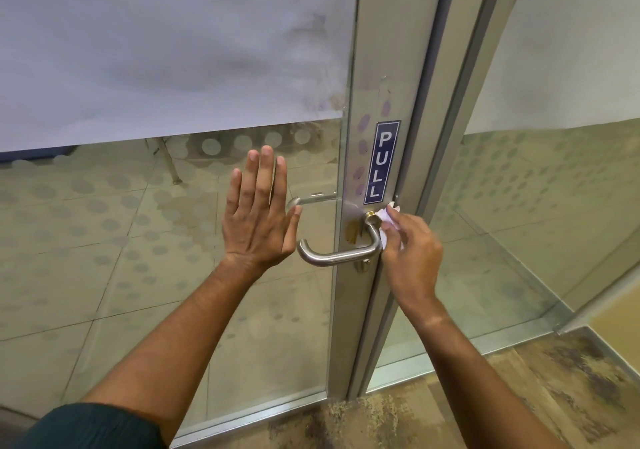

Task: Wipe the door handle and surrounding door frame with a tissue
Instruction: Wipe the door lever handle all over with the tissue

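Note:
A brushed-steel lever door handle (332, 257) sticks out from the aluminium door frame (384, 67), below a blue PULL sticker (381, 163). My right hand (412, 251) is shut on a crumpled white tissue (387, 218) and presses it against the frame just right of the handle's neck. My left hand (258, 220) lies flat and open against the glass pane (104, 240), fingers spread, just left of the handle. A brownish smear marks the frame plate behind the handle. Most of the tissue is hidden inside my right hand.
The upper glass (156, 50) is frosted and smudged. A second glass panel (554, 206) with a dotted film stands at the right. A worn, stained floor mat (485, 396) lies at the door's foot. Chair legs (169, 161) show through the glass.

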